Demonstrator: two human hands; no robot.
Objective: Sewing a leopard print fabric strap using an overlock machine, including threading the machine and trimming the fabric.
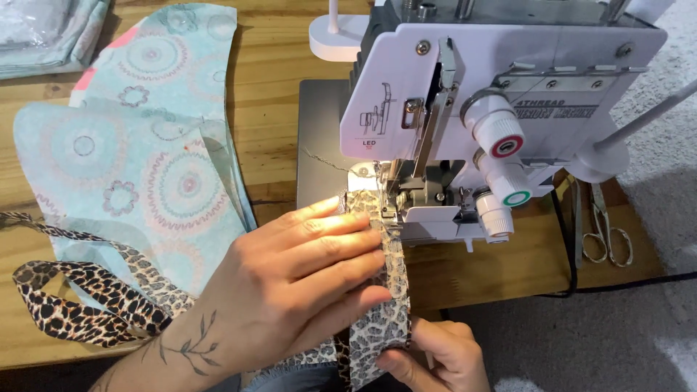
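A narrow leopard-print strip (388,290) runs up the lower middle of the frame to the presser foot (390,210) of a white overlock machine (501,94), which fills the upper right. It lies straight so that its edge meets the foot squarely.

The left hand (290,287) comes in from the lower left, palm down, its fingers (341,243) extended and close together, pressing flat on the strip just beside the foot to keep the fabric from wandering. The right hand (439,359) sits at the bottom edge, below the machine, its fingers curled and pinching the strip's lower end, which holds it taut and in line.

More of the leopard-print band (80,305) loops on the wooden surface (268,94) at lower left, beside pale blue patterned fabric pieces (138,167) laid out at left. Small scissors (606,232) rest at right, near the machine.
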